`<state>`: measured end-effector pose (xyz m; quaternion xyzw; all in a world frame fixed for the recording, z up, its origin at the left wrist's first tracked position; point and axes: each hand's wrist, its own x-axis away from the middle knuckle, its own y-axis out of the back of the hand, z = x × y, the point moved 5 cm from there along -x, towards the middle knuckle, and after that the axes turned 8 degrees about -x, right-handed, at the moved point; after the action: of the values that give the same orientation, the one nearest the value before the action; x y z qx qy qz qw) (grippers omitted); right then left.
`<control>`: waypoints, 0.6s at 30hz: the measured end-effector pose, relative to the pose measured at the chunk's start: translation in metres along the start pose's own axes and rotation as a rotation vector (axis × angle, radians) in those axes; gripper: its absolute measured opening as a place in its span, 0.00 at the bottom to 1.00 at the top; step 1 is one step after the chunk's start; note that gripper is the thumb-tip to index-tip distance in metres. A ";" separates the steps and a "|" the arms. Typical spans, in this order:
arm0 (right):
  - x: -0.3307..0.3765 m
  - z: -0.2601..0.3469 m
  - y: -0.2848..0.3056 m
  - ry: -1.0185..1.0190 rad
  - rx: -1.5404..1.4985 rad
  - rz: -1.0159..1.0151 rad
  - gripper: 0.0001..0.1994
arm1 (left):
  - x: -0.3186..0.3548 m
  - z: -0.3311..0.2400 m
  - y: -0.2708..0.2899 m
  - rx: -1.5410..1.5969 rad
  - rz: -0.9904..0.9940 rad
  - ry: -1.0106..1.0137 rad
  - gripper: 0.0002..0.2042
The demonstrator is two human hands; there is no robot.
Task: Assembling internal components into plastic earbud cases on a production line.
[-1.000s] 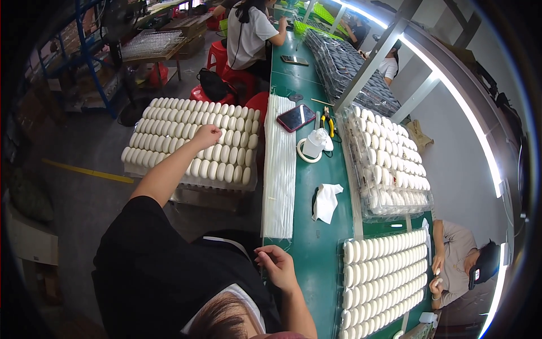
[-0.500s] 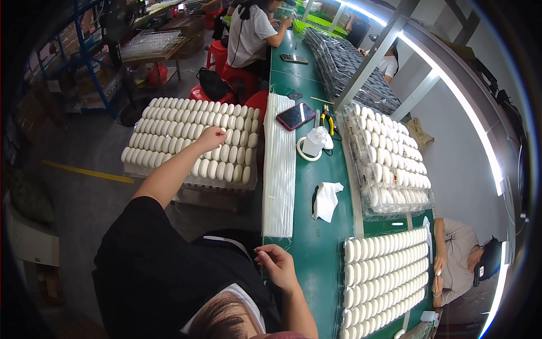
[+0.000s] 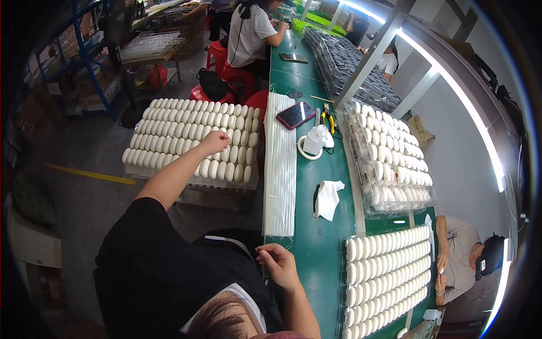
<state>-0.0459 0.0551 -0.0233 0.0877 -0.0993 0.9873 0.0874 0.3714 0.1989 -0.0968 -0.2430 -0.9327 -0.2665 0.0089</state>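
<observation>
My left hand (image 3: 215,142) reaches out over a tray of white oval pieces (image 3: 186,116) standing to the left of the bench. Its thumb and fingers are pinched together at one of the pieces in the middle rows; whether anything sits between the fingertips is hidden. Close to my body, at the bench's near edge, my right hand (image 3: 279,265) is held up with its fingertips pressed to the thumb. What it pinches, if anything, is too small to make out. A second tray of white oval pieces (image 3: 384,277) lies on the bench to the right.
On the green bench (image 3: 307,214) are a white strip bundle (image 3: 279,169), a phone (image 3: 296,115), yellow-handled pliers (image 3: 327,117), a clear plastic bottle (image 3: 317,139) and a white cloth (image 3: 328,199). Stacked trays (image 3: 389,152) stand behind. A co-worker (image 3: 460,251) sits at the far right.
My left hand has shifted slightly to the right and a little nearer over the tray. My right hand keeps its pinched pose almost unchanged.
</observation>
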 end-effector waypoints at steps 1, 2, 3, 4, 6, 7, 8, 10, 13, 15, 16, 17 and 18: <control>0.000 -0.002 0.001 -0.005 0.000 0.000 0.06 | 0.002 -0.002 -0.002 -0.007 -0.001 0.006 0.07; 0.000 -0.001 0.000 -0.005 -0.002 0.000 0.06 | 0.003 -0.004 -0.002 -0.015 -0.002 0.012 0.07; -0.001 0.001 -0.001 -0.002 0.004 -0.001 0.06 | 0.002 -0.003 -0.002 -0.015 -0.002 0.012 0.07; 0.000 0.002 -0.002 0.000 0.009 0.000 0.06 | 0.002 -0.002 -0.002 -0.017 -0.004 0.006 0.08; 0.000 0.003 -0.004 -0.012 0.019 0.014 0.06 | 0.003 0.000 0.001 -0.020 -0.010 0.002 0.08; 0.001 0.002 -0.004 -0.023 0.028 0.022 0.06 | 0.003 -0.002 0.001 -0.015 -0.007 0.001 0.08; 0.002 0.001 -0.004 -0.023 0.025 0.021 0.06 | 0.003 -0.003 0.000 -0.010 -0.004 0.000 0.08; 0.003 -0.002 -0.003 -0.018 0.021 0.018 0.06 | 0.003 -0.007 -0.003 0.001 -0.008 -0.013 0.08; 0.006 0.000 -0.001 0.002 0.023 -0.016 0.06 | 0.004 -0.023 -0.007 0.028 -0.021 -0.094 0.09; 0.004 -0.003 -0.002 0.008 -0.022 -0.014 0.06 | 0.005 -0.037 -0.005 0.073 -0.046 -0.225 0.08; 0.002 -0.005 -0.001 0.021 0.004 -0.002 0.07 | 0.010 -0.050 -0.003 0.109 -0.079 -0.244 0.08; 0.000 -0.004 0.000 0.034 0.031 0.003 0.07 | 0.017 -0.074 -0.004 0.087 -0.082 -0.307 0.08; -0.001 -0.001 0.000 0.047 0.055 0.009 0.07 | 0.027 -0.098 -0.003 0.068 -0.084 -0.369 0.08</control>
<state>-0.0453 0.0553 -0.0242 0.0663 -0.0703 0.9919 0.0828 0.3352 0.1599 -0.0100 -0.2482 -0.9362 -0.1861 -0.1652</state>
